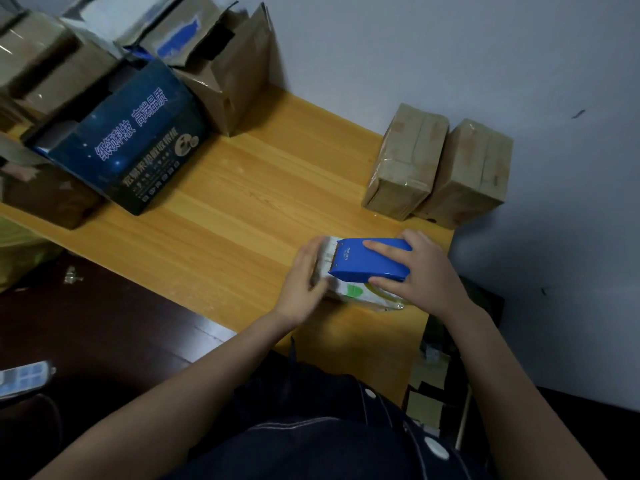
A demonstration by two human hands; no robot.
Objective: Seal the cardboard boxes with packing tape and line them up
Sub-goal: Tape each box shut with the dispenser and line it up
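A small white box (356,292) with green and yellow print lies on the wooden table (242,220) near its right front corner. My left hand (304,275) holds the box's left end. My right hand (419,271) grips a blue tape dispenser (370,259) lying on top of the box, its toothed edge toward my left hand. Two taped brown cardboard boxes stand side by side at the wall, one at left (405,161) and one at right (467,174).
A dark blue printed carton (128,140) and several open brown cartons (214,64) crowd the table's left and back. A dark desk (86,323) lies at lower left with a blue-white object (24,377) on it. The wall is close on the right.
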